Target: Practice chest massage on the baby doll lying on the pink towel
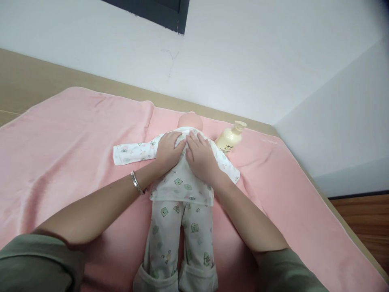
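Note:
A baby doll (185,184) lies stretched out in a white printed top and matching trousers (165,231) with turned-up cuffs. Its bald head (191,120) points to the far side; the face does not show. My left hand (168,150) rests flat on the left of its upper body, fingers extended. On the right of the upper body lies my right hand (202,156), also flat, with the fingertips close to those of the left. Both hands press on the cloth and hold nothing. The doll's sleeves spread out to either side.
A cream pump bottle (229,138) leans at a tilt beside the doll's right-hand sleeve. Under everything spreads a pink blanket (91,134) with some folds, on a wooden surface (27,77). A white wall (243,61) stands behind, with a dark frame (164,14) above.

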### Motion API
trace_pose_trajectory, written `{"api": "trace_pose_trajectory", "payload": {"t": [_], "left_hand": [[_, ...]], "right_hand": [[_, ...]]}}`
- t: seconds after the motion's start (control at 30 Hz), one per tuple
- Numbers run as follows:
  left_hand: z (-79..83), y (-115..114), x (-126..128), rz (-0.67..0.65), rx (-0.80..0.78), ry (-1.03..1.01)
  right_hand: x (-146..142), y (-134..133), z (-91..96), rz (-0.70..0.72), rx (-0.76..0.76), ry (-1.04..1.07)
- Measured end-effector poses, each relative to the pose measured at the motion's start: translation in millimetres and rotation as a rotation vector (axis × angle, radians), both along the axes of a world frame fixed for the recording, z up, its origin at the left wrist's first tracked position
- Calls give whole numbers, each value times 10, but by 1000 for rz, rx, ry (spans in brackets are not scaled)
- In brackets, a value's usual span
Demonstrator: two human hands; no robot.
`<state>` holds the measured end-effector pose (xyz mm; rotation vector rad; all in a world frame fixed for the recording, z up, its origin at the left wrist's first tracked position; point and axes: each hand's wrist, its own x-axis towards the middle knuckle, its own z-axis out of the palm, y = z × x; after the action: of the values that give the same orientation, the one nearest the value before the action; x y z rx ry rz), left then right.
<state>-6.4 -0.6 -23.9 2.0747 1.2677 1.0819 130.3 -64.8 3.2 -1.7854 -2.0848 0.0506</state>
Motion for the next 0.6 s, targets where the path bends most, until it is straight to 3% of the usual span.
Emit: {"api": "trace_pose_trajectory", "payload": {"t": [0.17, 0.47, 0.6], "left_hand": [[-3, 11, -18, -33, 24, -33], [0, 17, 3, 0, -3, 20], [-13, 24, 5, 4, -7, 36]], "right_hand": [[-186, -182, 5, 39, 50, -16], [143, 169, 88, -34, -112, 60], [102, 87, 48, -119, -87, -6]]}}
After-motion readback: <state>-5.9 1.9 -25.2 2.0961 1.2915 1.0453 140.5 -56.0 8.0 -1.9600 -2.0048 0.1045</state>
